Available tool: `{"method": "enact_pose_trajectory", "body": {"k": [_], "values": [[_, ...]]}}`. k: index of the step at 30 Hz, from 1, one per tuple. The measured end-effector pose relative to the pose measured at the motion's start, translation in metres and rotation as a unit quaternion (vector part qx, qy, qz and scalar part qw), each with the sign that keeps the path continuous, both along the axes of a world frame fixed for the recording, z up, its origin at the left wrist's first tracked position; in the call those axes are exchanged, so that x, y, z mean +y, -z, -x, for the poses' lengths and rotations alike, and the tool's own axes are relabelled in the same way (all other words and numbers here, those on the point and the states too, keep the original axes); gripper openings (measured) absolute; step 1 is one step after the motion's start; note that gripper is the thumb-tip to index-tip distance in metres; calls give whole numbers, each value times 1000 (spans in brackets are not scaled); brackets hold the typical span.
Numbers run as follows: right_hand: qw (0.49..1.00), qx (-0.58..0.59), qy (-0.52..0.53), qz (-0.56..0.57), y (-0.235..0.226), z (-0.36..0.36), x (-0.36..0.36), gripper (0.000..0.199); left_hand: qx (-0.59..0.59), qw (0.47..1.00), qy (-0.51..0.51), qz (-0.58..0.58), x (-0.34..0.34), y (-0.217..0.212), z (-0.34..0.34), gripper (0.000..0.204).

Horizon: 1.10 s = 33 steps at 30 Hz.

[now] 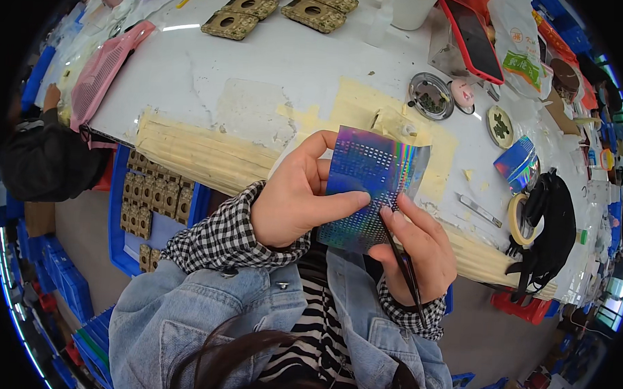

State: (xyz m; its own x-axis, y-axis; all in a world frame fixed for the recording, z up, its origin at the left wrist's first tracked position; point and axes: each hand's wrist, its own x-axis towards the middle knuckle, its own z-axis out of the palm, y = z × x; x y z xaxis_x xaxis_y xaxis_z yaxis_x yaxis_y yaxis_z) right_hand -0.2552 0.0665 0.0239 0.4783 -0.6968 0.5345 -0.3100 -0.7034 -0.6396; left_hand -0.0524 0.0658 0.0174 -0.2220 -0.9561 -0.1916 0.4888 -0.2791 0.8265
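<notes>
Here, at the far left, a pink tray (104, 72) lies tilted on the white table (275, 63), and below the table edge a blue bin (118, 222) holds rows of brown parts (150, 196). More brown parts (229, 24) sit on the table top near the far edge. Toward the middle, the left hand (294, 194) is closed on the holographic sheet (367, 186): the thumb presses flat across its face and the fingers curl behind its left edge, so the sheet stands up in front of the chest, above the table's near edge. The sheet shimmers blue and purple and carries a grid of small stickers. Just right of the thumb, the right hand (419, 250) touches the sheet's lower right part with its fingertips; it is loosely closed around black tweezers (402, 263), whose tips point up at the sheet and whose length runs down along the palm toward the checked cuff. The two hands are just beside each other, with the sheet between and partly over them. Farther right on the table stand a round metal dish (430, 96), a second holographic sheet (517, 164), a tape roll (520, 219) and a black bundle (554, 223), well apart from the hands. A red phone (476, 39) leans near the far edge.
</notes>
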Motion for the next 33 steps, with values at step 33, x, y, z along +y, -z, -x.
{"method": "enact_pose_trajectory", "body": {"k": [33], "values": [[999, -10, 32, 3, 4, -12, -2, 36, -4, 1000, -14, -26, -4, 5, 2, 47]]}}
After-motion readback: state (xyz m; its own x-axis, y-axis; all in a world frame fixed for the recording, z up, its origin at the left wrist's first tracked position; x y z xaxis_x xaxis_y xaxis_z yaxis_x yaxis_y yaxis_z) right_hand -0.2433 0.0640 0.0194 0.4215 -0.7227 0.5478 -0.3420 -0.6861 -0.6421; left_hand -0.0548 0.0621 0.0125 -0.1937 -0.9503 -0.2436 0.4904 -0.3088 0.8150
